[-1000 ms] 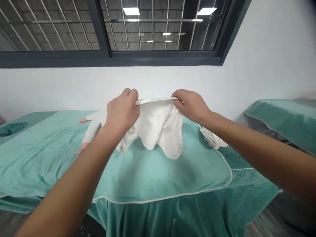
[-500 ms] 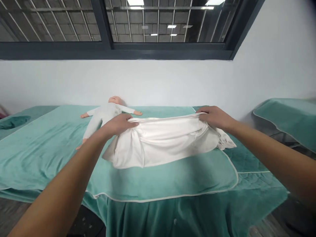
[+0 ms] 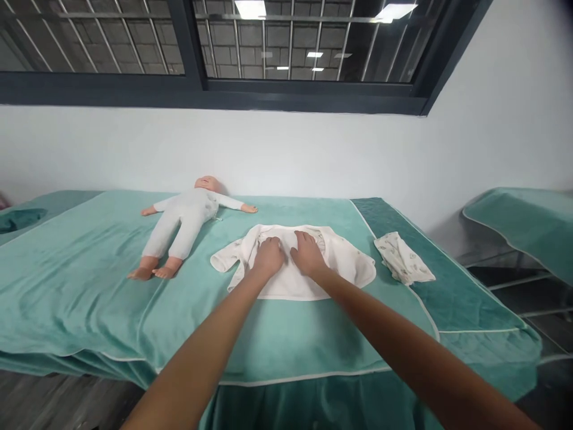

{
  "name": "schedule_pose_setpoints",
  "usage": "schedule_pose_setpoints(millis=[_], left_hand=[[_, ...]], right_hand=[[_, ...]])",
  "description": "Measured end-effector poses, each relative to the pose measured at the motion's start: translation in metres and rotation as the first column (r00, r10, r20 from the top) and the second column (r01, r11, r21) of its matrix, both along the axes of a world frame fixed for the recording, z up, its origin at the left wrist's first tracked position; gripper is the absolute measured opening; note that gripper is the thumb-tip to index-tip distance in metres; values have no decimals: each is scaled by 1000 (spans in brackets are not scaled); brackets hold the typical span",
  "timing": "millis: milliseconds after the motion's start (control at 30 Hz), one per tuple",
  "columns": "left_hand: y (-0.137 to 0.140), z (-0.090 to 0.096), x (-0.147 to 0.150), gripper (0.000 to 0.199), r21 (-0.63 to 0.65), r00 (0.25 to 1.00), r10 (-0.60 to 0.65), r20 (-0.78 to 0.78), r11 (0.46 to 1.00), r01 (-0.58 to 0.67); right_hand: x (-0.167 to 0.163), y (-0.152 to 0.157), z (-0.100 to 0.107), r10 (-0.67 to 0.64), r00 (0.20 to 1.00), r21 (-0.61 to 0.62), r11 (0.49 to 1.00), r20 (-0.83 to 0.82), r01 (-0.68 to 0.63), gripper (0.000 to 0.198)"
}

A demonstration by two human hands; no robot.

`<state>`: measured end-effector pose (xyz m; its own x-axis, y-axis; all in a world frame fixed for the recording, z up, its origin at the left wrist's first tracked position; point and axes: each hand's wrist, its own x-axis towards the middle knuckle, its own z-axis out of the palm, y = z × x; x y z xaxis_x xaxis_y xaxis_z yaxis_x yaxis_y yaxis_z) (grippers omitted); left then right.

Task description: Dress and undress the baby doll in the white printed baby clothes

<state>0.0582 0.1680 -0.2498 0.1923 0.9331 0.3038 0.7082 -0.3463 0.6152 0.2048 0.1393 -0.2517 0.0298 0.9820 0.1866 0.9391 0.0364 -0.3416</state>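
A white long-sleeved baby top (image 3: 295, 288) lies spread on the light green sheet in front of me, one sleeve stretched out to the left. My left hand (image 3: 270, 255) is on the middle of the top, fingers curled into its fabric. Close beside it, my right hand (image 3: 308, 253) also has its fingers bent onto the cloth near the neckline. A small gap separates the two hands. Part of the printed lining shows by the right fingers, while the fabric under both hands is hidden.
A baby doll (image 3: 192, 209) in a white bodysuit lies on its back at the left. A folded printed cloth (image 3: 403, 258) rests at the right on the darker green cover (image 3: 465, 304). The white wall (image 3: 304, 152) stands behind the bed, below a barred window.
The white top, held up stretched between both hands before, now lies flat on the sheet. Both hands have come down and together at its middle. The doll and folded cloth are less covered.
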Motion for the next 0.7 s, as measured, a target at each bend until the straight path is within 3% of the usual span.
schedule_pose_setpoints(millis=[100,233,367,533,700], left_hand=[[10,-14,9,31,-69,991,109,-77,991,-115],[25,-13,13,43,-112,951,249,-184,956,-272],[27,-11,20,53,-24,904,334,-265,935,-353],[30,-11,19,55,142,864,369,-342,929,-340],[46,-11,11,56,122,874,309,-376,951,-284]], right_hand=[[-5,15,-17,-166,986,-36,986,-12,166,53],[-2,33,-23,-275,961,-78,959,-10,274,62],[-1,37,-26,-300,954,15,954,22,300,72],[7,38,-29,-238,971,174,957,22,231,72],[21,49,-31,-223,975,190,956,-15,222,68]])
